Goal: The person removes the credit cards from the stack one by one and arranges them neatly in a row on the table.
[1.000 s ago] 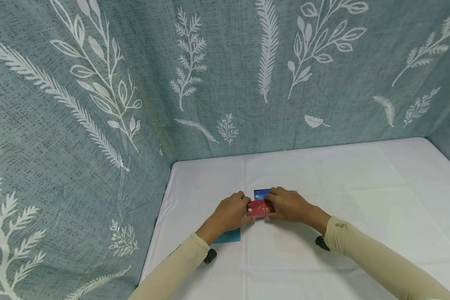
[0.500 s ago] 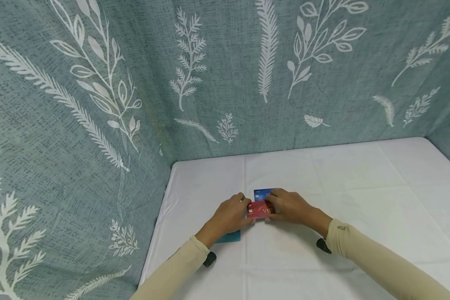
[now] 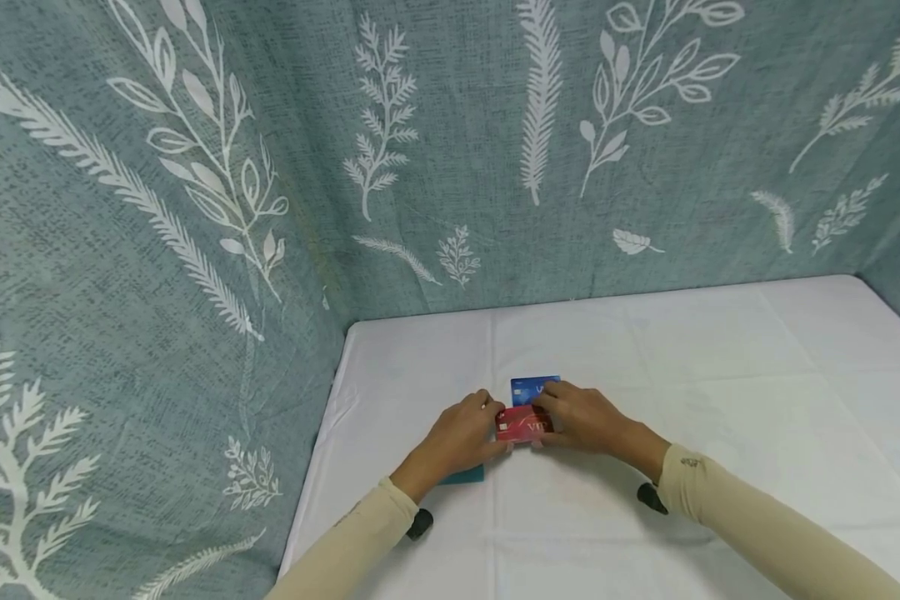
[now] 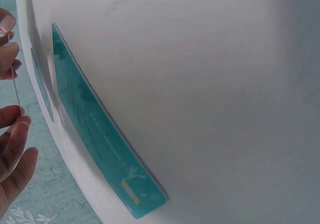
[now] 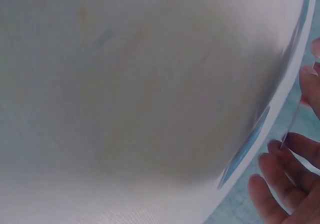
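Observation:
A red card marked VIP (image 3: 523,425) is held up by both hands, above the white table. My left hand (image 3: 459,432) pinches its left end, and my right hand (image 3: 587,419) pinches its right end, thumbs at the near edge. Both wrist views show this card edge-on as a thin line, raised off the cloth. Just behind it lies a blue card (image 3: 526,391), partly covered by the red card and right fingers. Under the left wrist is a teal card (image 3: 465,476), mostly hidden in the head view but seen flat in the left wrist view (image 4: 100,129).
White cloth covers the table (image 3: 720,400). A teal curtain with white leaf prints (image 3: 465,150) hangs along the back and left sides. Dark wrist-worn pieces show under the left forearm (image 3: 420,525) and the right forearm (image 3: 652,498).
Both hands have drawn the red card slightly nearer, and more of the blue card shows behind it. Less of the teal card is visible. The head view has shifted a little.

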Demonstrator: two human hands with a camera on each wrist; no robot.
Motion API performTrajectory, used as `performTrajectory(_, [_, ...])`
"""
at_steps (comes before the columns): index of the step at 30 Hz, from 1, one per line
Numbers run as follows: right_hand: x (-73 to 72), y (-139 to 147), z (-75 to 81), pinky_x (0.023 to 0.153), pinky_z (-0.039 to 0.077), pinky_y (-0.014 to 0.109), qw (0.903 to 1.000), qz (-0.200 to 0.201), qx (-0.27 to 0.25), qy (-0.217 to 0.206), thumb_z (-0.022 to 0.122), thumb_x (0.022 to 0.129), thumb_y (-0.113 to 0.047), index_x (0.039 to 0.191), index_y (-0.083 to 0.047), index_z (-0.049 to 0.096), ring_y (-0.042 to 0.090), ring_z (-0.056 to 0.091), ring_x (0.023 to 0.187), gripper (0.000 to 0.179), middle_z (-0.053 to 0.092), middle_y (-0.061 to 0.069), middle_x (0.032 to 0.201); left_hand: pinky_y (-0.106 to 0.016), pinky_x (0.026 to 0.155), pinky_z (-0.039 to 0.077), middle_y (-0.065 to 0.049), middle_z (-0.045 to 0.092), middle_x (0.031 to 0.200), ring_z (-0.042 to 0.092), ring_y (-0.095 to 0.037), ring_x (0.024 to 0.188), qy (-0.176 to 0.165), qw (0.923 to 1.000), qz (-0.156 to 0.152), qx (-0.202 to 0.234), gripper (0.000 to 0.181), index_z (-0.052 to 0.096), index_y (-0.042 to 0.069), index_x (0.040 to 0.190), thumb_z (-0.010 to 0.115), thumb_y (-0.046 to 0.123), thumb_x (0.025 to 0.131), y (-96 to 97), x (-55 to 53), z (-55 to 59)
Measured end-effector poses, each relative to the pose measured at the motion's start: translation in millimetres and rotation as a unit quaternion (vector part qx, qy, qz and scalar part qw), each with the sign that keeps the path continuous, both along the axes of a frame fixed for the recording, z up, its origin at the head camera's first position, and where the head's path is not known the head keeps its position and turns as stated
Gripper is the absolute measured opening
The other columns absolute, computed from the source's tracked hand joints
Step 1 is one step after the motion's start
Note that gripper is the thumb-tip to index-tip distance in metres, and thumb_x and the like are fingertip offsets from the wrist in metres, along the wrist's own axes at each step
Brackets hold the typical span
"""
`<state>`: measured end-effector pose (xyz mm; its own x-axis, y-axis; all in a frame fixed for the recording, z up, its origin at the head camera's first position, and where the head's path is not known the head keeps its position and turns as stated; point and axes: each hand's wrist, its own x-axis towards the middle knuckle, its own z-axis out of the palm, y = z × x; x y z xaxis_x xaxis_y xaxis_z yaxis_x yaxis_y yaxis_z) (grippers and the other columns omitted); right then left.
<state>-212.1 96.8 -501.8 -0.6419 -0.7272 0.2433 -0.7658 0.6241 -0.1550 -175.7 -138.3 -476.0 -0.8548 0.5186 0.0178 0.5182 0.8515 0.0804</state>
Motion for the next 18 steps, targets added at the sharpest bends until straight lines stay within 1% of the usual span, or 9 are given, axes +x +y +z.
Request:
performTrajectory(13, [6.1,-1.1,1.9,0.076,0.058,0.031,1.0,0.001,0.001,-0.009,0.083,0.078,-0.05,0.119,-0.006,0.068,0.016,0.063,0.092,0.061,0.066,0.006,0.106,-0.026,0.082,0.057,-0.007,0.065,0.113,0.06,-0.014,0.092,0.01,0.9999,-0.004,0.004,0.059,0.066,0.008,0.127,0.078,0.048,0.085,-1.5,5.8,-2.0])
performTrajectory(18, [7.9,-1.2,0.4,0.073,0.058,0.029,0.9999,0.006,-0.008,-0.005,0.082,0.079,-0.05,0.117,-0.007,0.069,0.014,0.062,0.09,0.059,0.065,0.005,0.105,-0.026,0.081,0.057,-0.007,0.065,0.113,0.06,-0.013,0.092,0.003,0.9999,-0.001,0.012,0.059,0.066,0.008,0.127,0.078,0.047,0.085,-2.9,8.9,-1.2])
